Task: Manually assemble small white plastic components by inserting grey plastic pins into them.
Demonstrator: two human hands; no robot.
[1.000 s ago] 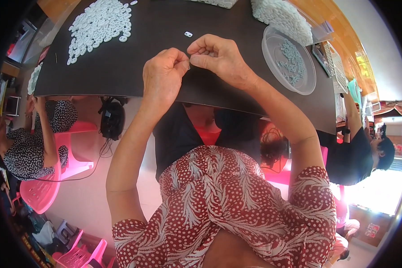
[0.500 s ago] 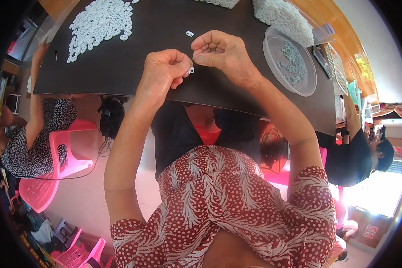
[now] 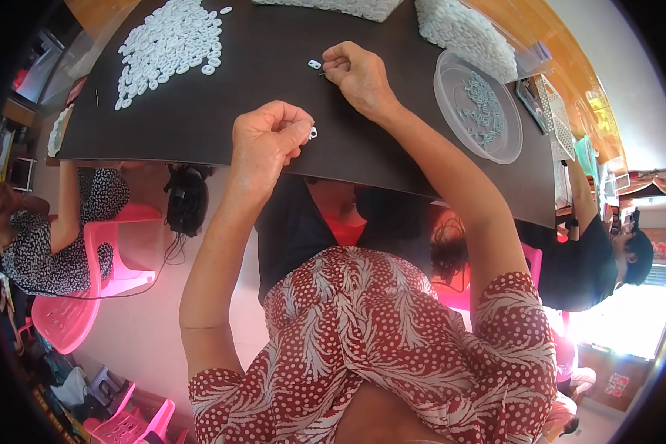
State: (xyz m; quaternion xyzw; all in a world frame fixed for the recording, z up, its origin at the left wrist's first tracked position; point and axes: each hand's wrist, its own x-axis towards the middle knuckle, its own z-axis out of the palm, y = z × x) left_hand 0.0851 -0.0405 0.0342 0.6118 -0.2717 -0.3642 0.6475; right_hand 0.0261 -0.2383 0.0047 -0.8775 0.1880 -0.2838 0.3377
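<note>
My left hand (image 3: 270,140) is closed in a pinch near the table's front edge. From its fingertips pokes a small white oval plastic piece (image 3: 313,133) with a hole. Farther off and to the right, my right hand (image 3: 359,78) is pinched too. A thin dark pin-like bit (image 3: 322,73) shows at those fingertips, too small to name surely. Just left of them a loose white two-holed piece (image 3: 314,64) lies on the dark table (image 3: 274,59).
White oval pieces (image 3: 170,48) are heaped at the far left. On the right, a round clear tub (image 3: 512,144) holds small grey-green parts (image 3: 485,111); behind it are bulk white pieces (image 3: 466,37). A phone (image 3: 531,105) lies beside the tub. Other people sit at both sides.
My hands have parted. The right one moved away from me, toward the loose white piece; the left came slightly nearer, still holding its white piece.
</note>
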